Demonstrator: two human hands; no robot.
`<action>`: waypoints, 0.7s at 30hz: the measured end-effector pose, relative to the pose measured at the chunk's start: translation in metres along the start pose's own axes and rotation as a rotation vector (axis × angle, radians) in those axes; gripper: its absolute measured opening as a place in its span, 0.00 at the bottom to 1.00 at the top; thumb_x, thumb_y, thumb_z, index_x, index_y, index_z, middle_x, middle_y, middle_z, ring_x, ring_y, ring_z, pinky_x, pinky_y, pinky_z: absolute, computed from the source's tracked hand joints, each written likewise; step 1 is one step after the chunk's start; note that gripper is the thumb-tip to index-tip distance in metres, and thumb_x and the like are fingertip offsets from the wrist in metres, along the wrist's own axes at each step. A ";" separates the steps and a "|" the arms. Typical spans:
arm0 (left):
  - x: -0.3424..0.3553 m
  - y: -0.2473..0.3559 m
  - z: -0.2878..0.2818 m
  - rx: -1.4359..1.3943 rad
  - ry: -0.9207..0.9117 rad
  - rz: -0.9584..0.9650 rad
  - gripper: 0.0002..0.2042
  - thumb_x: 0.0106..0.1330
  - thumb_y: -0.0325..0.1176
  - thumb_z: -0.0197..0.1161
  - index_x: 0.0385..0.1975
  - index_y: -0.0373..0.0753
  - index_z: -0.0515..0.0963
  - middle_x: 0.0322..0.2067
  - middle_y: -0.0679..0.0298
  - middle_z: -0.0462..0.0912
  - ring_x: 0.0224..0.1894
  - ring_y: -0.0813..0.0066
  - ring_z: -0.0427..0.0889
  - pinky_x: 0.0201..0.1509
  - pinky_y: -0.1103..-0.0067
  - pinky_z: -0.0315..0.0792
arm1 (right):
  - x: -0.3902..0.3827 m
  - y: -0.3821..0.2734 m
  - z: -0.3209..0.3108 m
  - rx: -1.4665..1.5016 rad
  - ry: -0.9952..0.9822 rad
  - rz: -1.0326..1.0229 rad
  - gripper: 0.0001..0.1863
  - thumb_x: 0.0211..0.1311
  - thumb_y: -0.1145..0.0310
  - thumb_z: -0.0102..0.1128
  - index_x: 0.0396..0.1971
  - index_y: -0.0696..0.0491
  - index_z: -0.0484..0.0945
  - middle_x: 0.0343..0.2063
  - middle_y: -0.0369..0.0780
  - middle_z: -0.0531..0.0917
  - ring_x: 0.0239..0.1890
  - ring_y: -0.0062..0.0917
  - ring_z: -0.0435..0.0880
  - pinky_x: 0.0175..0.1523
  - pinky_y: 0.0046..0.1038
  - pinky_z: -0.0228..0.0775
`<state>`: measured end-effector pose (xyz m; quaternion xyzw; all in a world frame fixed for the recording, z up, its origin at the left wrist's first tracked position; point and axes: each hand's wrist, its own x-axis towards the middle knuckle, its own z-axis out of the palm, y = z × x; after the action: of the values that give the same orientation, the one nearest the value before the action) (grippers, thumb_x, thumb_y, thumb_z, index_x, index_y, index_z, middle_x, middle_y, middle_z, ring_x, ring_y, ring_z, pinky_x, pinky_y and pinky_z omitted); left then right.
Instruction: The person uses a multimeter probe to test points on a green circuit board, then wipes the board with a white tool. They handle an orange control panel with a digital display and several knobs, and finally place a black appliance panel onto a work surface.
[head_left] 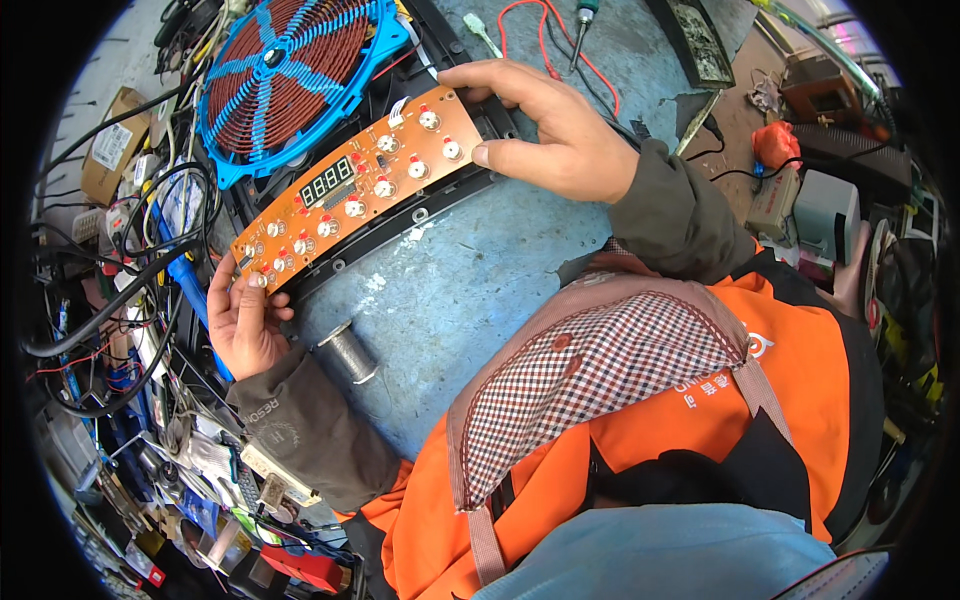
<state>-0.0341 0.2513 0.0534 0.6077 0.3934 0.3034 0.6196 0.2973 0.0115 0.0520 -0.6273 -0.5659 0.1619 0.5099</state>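
Observation:
A long, curved orange-brown circuit board (365, 165) is held at its two ends, tilted with its right end farther away. It carries a dark digit display (328, 183), several round white push buttons and small red parts. My left hand (245, 320) pinches the lower left end, thumb on the face near a button. My right hand (560, 130) grips the upper right end, thumb at the front edge and fingers along the top. Below and behind the board lies a black plastic housing (415, 217). Beyond it sits a coil (290, 90) of dark red windings on a blue frame.
A solder wire spool (348, 355) lies on the worn blue bench (470, 290) near my left sleeve. Farther back are a small brush (482, 35), a red cable (505, 25), a green-handled screwdriver (587, 12) and a black tray (690, 45). Tangled cables and tools crowd the left.

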 end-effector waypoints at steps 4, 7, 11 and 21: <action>-0.005 0.002 0.002 0.016 0.022 -0.005 0.24 0.73 0.29 0.65 0.66 0.33 0.68 0.39 0.62 0.88 0.26 0.79 0.83 0.26 0.83 0.77 | -0.004 0.005 0.001 0.075 0.033 -0.002 0.31 0.64 0.71 0.63 0.69 0.55 0.70 0.60 0.42 0.78 0.60 0.28 0.77 0.62 0.31 0.69; -0.006 0.002 0.003 0.011 0.081 -0.027 0.24 0.73 0.32 0.65 0.66 0.33 0.69 0.39 0.61 0.87 0.26 0.80 0.82 0.27 0.83 0.78 | -0.005 0.015 0.002 0.240 0.204 0.081 0.25 0.69 0.75 0.59 0.66 0.56 0.72 0.60 0.40 0.79 0.57 0.22 0.78 0.59 0.26 0.72; -0.004 0.005 -0.005 0.010 0.212 0.052 0.21 0.74 0.33 0.65 0.62 0.32 0.71 0.43 0.57 0.87 0.28 0.79 0.82 0.29 0.82 0.78 | -0.002 0.027 0.002 0.284 0.308 0.180 0.20 0.69 0.76 0.57 0.59 0.58 0.76 0.52 0.39 0.84 0.51 0.20 0.81 0.58 0.27 0.74; -0.003 0.052 -0.055 0.269 0.312 0.346 0.19 0.70 0.30 0.68 0.57 0.32 0.75 0.41 0.62 0.85 0.35 0.80 0.82 0.36 0.83 0.78 | 0.029 0.059 0.030 -0.433 0.377 -0.022 0.14 0.56 0.76 0.55 0.41 0.51 0.85 0.40 0.43 0.86 0.48 0.44 0.81 0.55 0.43 0.75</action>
<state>-0.0775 0.2816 0.1076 0.6886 0.4112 0.4396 0.4043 0.3151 0.0599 0.0010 -0.7345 -0.4892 -0.0879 0.4620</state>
